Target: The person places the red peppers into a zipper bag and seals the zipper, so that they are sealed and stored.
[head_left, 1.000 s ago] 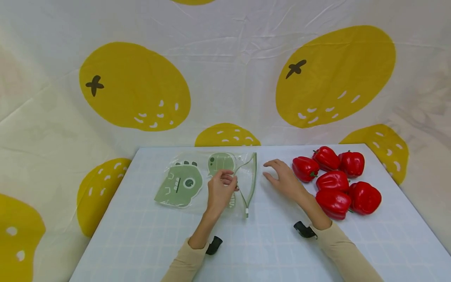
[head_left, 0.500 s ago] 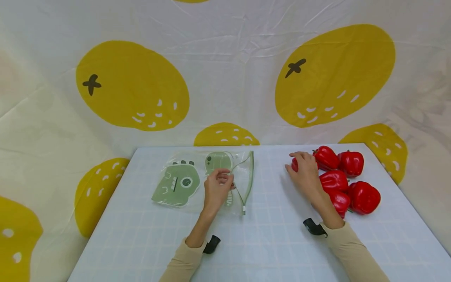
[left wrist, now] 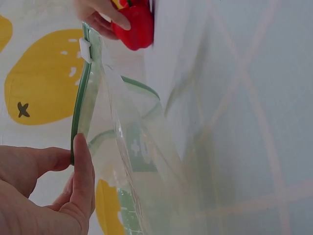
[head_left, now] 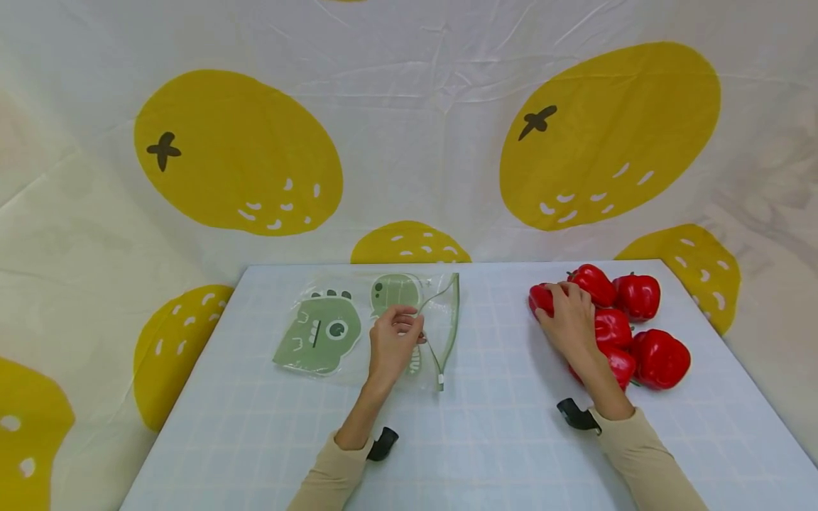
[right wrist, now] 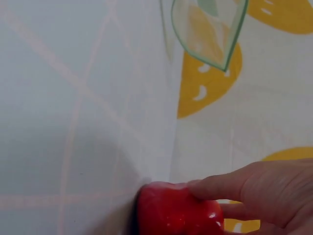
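Clear bag (head_left: 339, 330) and red pepper (head_left: 540, 300), one to each hand

A yellow-patterned backdrop (head_left: 422, 142) rises behind the tabletop (head_left: 486, 440). The dinosaur-printed clear bag lies near the far edge, left of the middle, its mouth parted and facing the right edge. Toward the far right corner, the right hand (head_left: 571, 319) has thumb and fingers around the red pepper (five more peppers (head_left: 661, 358) crowd beside it). The left hand (head_left: 391, 344) pinches the bag's green rim (left wrist: 79, 95), fingertips narrow. A white slider (left wrist: 85, 50) sits at the rim's near end.
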{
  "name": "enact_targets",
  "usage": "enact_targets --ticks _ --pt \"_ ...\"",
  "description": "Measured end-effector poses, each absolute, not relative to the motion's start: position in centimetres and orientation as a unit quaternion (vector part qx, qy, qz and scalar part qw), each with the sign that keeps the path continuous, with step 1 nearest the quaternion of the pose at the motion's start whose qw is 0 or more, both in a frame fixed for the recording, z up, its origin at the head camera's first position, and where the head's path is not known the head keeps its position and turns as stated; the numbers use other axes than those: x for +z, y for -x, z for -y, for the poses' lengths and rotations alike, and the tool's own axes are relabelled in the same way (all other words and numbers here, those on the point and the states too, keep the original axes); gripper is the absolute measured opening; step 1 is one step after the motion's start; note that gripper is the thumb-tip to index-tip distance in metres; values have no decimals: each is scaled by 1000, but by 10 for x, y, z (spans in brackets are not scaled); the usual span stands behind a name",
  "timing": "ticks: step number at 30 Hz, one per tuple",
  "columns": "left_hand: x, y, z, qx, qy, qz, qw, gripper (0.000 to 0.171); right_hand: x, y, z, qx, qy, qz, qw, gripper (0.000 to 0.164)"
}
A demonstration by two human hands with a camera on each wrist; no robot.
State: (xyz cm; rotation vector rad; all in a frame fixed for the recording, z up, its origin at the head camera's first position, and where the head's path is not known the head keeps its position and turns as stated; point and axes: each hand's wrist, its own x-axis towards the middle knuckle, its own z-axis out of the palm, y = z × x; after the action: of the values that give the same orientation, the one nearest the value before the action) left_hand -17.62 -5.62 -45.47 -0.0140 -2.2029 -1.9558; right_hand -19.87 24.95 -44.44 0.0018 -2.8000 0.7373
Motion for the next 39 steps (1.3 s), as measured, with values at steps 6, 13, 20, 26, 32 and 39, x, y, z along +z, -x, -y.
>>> enact_targets --ticks 6,13,20,26,32,39 --pt "-455 177 55 -667 11 739 96 16 -442 197 -253 252 6 963 99 70" --pt "-455 177 54 -669 11 738 94 16 -442 198 -257 242 25 966 90 73" --pt "-454 177 56 -672 4 736 88 17 -443 198 -259 252 17 961 109 70" --pt "-454 176 56 -672 3 736 84 18 -444 195 -259 276 7 954 115 67" --pt "-453 176 55 -672 0 736 80 17 -445 192 -259 305 8 945 118 66" --pt "-449 174 57 -676 -3 732 85 16 -447 190 -250 341 -9 929 142 63"
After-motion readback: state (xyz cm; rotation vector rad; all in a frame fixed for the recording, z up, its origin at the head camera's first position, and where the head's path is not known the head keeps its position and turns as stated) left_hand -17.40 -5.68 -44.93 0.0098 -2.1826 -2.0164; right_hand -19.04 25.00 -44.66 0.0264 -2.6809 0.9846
